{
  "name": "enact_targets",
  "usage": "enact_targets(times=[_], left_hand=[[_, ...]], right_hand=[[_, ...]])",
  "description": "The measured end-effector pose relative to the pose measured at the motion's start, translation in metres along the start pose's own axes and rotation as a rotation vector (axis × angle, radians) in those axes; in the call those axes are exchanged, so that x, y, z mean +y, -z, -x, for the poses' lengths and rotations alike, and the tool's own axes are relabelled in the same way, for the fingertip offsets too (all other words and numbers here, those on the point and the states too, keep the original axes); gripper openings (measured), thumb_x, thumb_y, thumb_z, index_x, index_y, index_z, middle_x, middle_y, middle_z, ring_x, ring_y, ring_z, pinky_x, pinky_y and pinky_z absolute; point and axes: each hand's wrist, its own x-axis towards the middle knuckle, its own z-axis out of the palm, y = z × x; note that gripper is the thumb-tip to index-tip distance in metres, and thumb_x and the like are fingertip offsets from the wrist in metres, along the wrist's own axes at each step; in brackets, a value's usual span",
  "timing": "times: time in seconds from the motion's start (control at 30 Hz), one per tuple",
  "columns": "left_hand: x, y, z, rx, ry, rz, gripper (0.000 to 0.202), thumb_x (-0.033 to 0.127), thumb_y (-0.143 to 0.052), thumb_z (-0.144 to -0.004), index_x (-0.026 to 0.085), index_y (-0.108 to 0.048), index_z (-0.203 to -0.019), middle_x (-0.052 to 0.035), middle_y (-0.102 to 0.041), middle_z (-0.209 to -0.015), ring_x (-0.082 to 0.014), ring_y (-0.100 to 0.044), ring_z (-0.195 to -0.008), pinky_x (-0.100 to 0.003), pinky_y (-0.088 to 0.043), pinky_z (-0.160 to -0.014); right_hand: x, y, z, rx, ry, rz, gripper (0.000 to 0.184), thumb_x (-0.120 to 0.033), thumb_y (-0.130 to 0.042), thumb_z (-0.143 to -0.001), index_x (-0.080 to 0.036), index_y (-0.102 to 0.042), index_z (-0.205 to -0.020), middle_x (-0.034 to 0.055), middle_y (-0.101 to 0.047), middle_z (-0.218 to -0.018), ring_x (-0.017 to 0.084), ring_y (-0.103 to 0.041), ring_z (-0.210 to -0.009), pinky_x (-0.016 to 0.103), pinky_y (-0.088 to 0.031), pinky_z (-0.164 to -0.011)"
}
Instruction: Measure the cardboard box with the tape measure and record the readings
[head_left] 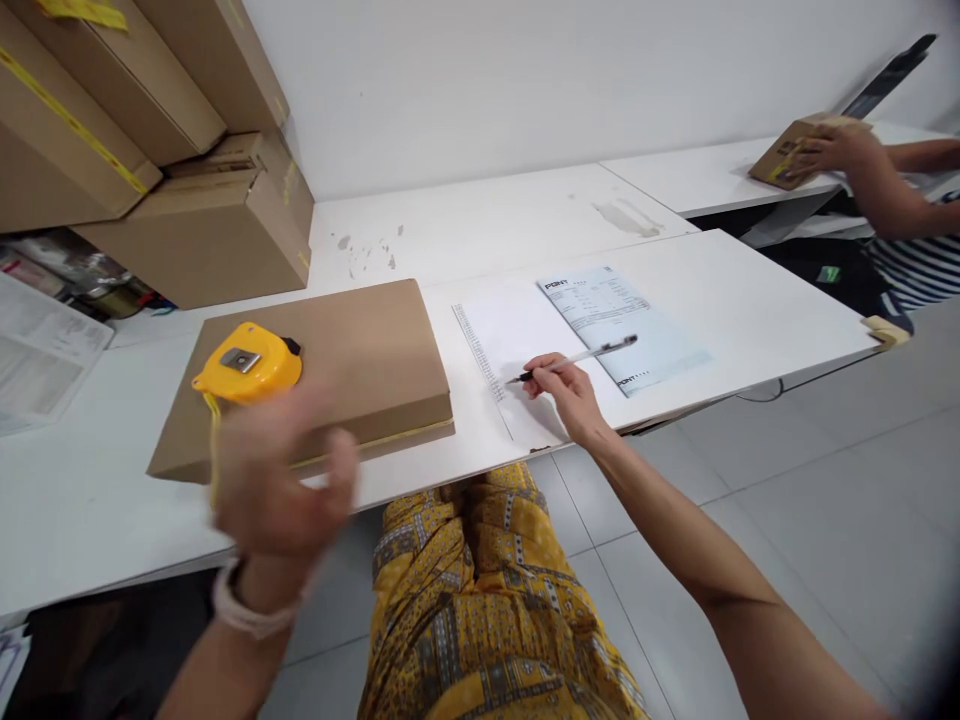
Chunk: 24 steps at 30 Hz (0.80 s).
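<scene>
My right hand [564,392] is closed around a clear-barrelled pen [581,357], its dark tip near the left edge of a spiral notepad's blank white page [517,325]. Beside that page lies a light blue printed sheet or cover [626,325] marked with "POINT"-like lettering. My left hand [281,480], blurred by motion, hovers at the front of a flat closed cardboard box [367,350]. Its thumb stands apart from the smeared fingers, and I see nothing held in it. On the box sits a yellow tape measure [250,362] with a metal clip and a yellow strap.
Several cardboard boxes [217,230] are stacked at the left, near a clear plastic item [45,350]. The white table [765,310] runs to the right, with a yellowish corner guard [886,333]. Another person's hands [840,150] hold a small box [787,155] at far right.
</scene>
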Motion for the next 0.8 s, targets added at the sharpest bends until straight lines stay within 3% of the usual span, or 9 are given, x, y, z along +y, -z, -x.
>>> enact_targets(times=[0.03,0.1,0.2,0.3,0.5,0.67,0.8], left_hand=[[0.016,-0.017,0.015,-0.017,-0.13,0.045,0.035,0.032,-0.067,-0.087,0.017,-0.064,-0.118,-0.009,-0.071,-0.121,-0.0281,-0.063,-0.119,-0.049,-0.045,-0.11],[0.047,-0.058,0.042,-0.266,-0.455,0.164,0.033,0.026,-0.059,-0.092,0.016,-0.063,-0.124,-0.0129,-0.071,-0.123,-0.0275,-0.065,-0.119,-0.046,-0.05,-0.106],[0.074,-0.113,0.063,-0.525,-0.494,0.071,0.061,0.038,-0.062,-0.092,0.005,-0.049,-0.143,-0.0246,-0.05,-0.152,-0.0363,-0.045,-0.144,-0.053,-0.04,-0.117],[0.075,-0.142,0.064,-0.647,-0.441,-0.087,0.078,0.036,-0.069,-0.089,-0.003,-0.038,-0.149,-0.0295,-0.037,-0.16,-0.0403,-0.032,-0.151,-0.057,-0.029,-0.123],[0.063,-0.146,0.055,-0.604,-0.456,-0.188,0.048,0.017,-0.056,-0.096,0.008,-0.049,-0.143,-0.0264,-0.041,-0.158,-0.0337,-0.041,-0.146,-0.051,-0.036,-0.118],[0.065,-0.143,0.053,-0.594,-0.431,-0.185,0.045,0.019,-0.053,-0.098,0.01,-0.051,-0.142,-0.0227,-0.044,-0.157,-0.0327,-0.042,-0.145,-0.051,-0.035,-0.119],[0.065,-0.143,0.054,-0.596,-0.416,-0.173,0.044,0.02,-0.048,-0.1,0.011,-0.051,-0.143,-0.0193,-0.047,-0.155,-0.0318,-0.041,-0.145,-0.051,-0.035,-0.119]], right_hand=[[0.004,-0.006,0.002,-0.04,-0.031,-0.046,0.035,-0.053,-0.064,-0.085,-0.02,-0.064,-0.096,0.0018,-0.067,-0.074,0.017,-0.062,-0.071,0.035,-0.05,-0.072],[0.013,-0.015,0.003,-0.069,-0.061,-0.049,0.039,-0.055,-0.072,-0.079,-0.02,-0.065,-0.096,0.0022,-0.068,-0.079,0.017,-0.062,-0.073,0.034,-0.05,-0.073],[0.019,-0.02,0.004,-0.029,-0.076,0.028,0.034,-0.052,-0.073,-0.08,-0.021,-0.06,-0.085,-0.0021,-0.062,-0.073,0.013,-0.056,-0.066,0.03,-0.045,-0.066],[0.017,-0.018,0.006,-0.011,-0.065,0.129,0.029,-0.047,-0.065,-0.087,-0.022,-0.055,-0.078,-0.0046,-0.055,-0.068,0.012,-0.048,-0.062,0.028,-0.04,-0.061],[0.02,-0.017,0.001,-0.157,-0.039,0.106,0.036,-0.053,-0.07,-0.083,-0.021,-0.06,-0.095,-0.0018,-0.059,-0.075,0.014,-0.051,-0.065,0.028,-0.04,-0.06],[0.018,-0.021,-0.003,-0.122,-0.078,0.223,0.028,-0.044,-0.063,-0.088,-0.023,-0.051,-0.074,-0.0059,-0.044,-0.058,0.012,-0.04,-0.054,0.028,-0.031,-0.053],[0.017,-0.022,-0.002,-0.116,-0.067,0.265,0.025,-0.042,-0.064,-0.086,-0.022,-0.054,-0.075,-0.0048,-0.048,-0.061,0.012,-0.042,-0.055,0.028,-0.032,-0.053]])
